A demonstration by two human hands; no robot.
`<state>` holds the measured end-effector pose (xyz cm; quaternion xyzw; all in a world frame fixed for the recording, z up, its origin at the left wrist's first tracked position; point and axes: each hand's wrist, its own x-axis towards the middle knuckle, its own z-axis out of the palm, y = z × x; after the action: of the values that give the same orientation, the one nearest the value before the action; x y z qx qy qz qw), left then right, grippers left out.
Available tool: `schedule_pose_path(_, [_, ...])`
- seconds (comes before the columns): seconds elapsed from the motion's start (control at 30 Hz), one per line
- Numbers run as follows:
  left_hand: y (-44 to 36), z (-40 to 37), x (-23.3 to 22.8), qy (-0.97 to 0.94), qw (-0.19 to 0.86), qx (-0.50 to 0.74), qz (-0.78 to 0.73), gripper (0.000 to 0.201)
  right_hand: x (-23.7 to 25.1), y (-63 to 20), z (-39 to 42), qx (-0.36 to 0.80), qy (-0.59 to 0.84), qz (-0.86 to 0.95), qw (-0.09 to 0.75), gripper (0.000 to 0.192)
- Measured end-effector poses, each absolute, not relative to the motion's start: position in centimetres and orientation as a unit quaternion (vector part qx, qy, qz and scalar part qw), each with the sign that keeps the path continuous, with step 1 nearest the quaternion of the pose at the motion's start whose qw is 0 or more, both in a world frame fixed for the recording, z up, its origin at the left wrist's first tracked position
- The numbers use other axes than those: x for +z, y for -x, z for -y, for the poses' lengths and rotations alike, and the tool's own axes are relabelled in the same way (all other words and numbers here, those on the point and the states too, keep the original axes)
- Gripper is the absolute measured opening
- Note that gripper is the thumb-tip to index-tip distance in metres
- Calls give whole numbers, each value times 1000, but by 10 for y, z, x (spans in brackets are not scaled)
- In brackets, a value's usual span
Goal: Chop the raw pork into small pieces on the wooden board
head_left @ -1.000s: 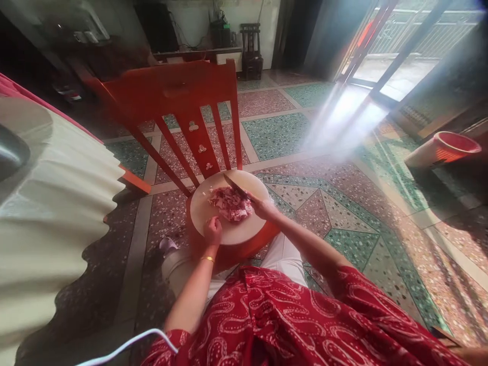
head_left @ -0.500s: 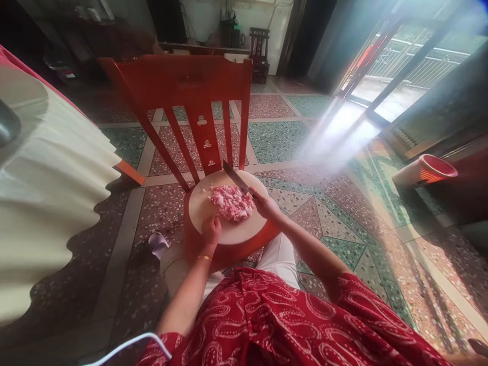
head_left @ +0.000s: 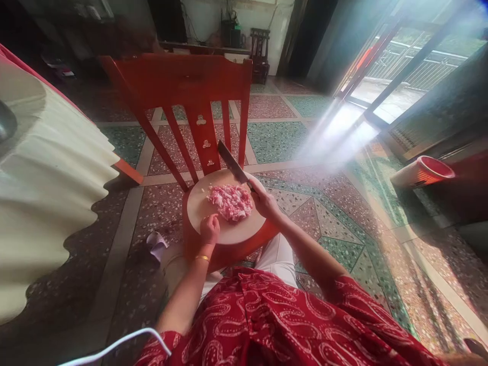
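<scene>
My right hand [head_left: 266, 204] is closed round the handle of a cleaver [head_left: 232, 162]. Its dark blade points up and to the left, raised over the far side of the board. Chopped raw meat [head_left: 231, 202] lies in a pink, flattened pile on a round pale cutting board [head_left: 197, 203]. Small bits lie loose by the pile's far left edge. At the near left of the board, my left hand [head_left: 209, 230] has its fingers curled in a loose fist, close to the meat but apart from it; no object shows in it.
The board rests on the seat of a red wooden chair [head_left: 175, 81], whose backrest stands behind it. A pale draped tablecloth [head_left: 46, 203] hangs at left. A slipper [head_left: 156, 245] is on the tiled floor, a bin [head_left: 423, 172] at right. A white cable [head_left: 114, 348] crosses the lower left.
The cleaver has risen from near the meat, its tip moving up and slightly left with my right hand. My left hand has shifted only slightly.
</scene>
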<state>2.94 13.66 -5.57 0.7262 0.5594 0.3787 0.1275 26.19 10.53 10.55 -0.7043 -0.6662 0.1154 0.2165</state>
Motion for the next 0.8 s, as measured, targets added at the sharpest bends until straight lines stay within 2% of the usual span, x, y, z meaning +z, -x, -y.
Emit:
schedule_pose_path(0.07, [-29, -137, -57, -724, 128, 381, -560, 28, 98, -255, -102, 116, 704, 662, 230, 55])
schedule_pose_path(0.2, [-27, -137, -59, -723, 133, 376, -564, 28, 81, -244, -95, 180, 718, 662, 115, 53])
schedule_pose_path(0.27, [-27, -138, -60, -721, 135, 376, -566, 28, 87, -242, -96, 188, 716, 665, 98, 51])
schedule_pose_path(0.4, [-27, -138, -61, -726, 138, 379, -557, 28, 105, -240, -99, 121, 698, 673, 214, 51])
schedule_pose_path(0.47, [-27, -138, -61, -728, 139, 377, -555, 29, 101, -238, -97, 96, 690, 675, 242, 52])
schedule_pose_path(0.6, [-26, -137, -60, -725, 140, 368, -565, 29, 81, -239, -91, 152, 691, 697, 116, 54])
schedule_pose_path(0.67, [-26, -138, -60, -725, 140, 365, -568, 29, 84, -242, -91, 164, 698, 692, 87, 54])
schedule_pose_path(0.8, [-27, -139, -60, -731, 134, 364, -561, 29, 104, -241, -94, 121, 695, 679, 204, 53])
